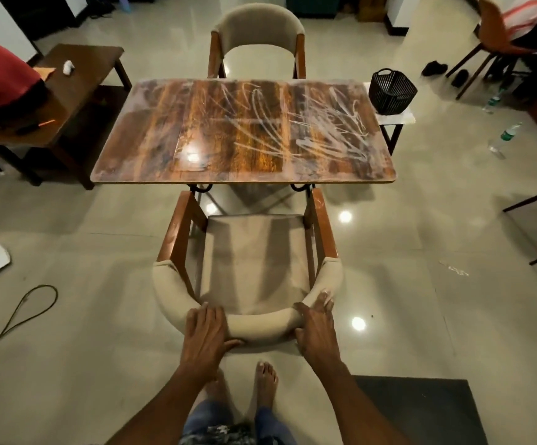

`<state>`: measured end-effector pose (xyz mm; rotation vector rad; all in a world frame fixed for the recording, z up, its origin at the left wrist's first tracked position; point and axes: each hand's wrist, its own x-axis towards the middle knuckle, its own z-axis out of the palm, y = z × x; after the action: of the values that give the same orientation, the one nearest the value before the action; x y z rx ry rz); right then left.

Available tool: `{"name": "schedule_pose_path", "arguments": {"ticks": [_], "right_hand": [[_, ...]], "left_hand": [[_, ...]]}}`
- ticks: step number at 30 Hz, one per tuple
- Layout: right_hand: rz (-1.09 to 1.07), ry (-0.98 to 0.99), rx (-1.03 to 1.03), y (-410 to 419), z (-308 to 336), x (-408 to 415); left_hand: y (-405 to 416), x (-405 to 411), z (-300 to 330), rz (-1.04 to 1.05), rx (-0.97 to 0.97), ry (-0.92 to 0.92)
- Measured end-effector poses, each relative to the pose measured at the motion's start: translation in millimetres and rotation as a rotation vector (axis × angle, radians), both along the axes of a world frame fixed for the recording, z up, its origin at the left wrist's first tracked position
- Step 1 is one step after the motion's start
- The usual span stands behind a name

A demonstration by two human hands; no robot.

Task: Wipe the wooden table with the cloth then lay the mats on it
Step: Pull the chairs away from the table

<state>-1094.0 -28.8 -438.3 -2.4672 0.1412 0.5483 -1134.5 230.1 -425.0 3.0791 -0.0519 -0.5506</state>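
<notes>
The wooden table (151, 146) stands ahead of me, its glossy top streaked with white smears, thickest on the right half. A beige padded chair (251, 261) with wooden arms sits between me and the table. My left hand (204, 332) grips the left part of the chair's curved backrest. My right hand (317, 326) grips the right part of the same backrest. No cloth or mats are in view.
A second beige chair (257, 36) faces me across the table. A black basket (391, 90) sits on a small white table at the right. A dark side table (68, 91) stands left, with a person in red beside it. A cable (13, 322), bottles (508, 133) and a dark floor mat (421, 412) lie on the floor.
</notes>
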Motion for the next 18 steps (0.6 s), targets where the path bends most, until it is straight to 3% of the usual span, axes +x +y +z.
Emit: {"name": "schedule_pose_path", "arguments": {"ticks": [2, 6, 18], "right_hand": [[0.061, 0.003, -0.050, 1.3, -1.1, 2.0], [0.093, 0.013, -0.086, 4.1, 3.1, 7.4], [0.191, 0.093, -0.190, 8.4, 16.4, 46.3]], "left_hand": [[4.7, -2.4, -22.6, 0.026, -0.021, 0.024], [4.1, 1.0, -18.2, 0.010, -0.041, -0.040], [5.6, 38.5, -17.1, 0.040, -0.047, 0.055]]}}
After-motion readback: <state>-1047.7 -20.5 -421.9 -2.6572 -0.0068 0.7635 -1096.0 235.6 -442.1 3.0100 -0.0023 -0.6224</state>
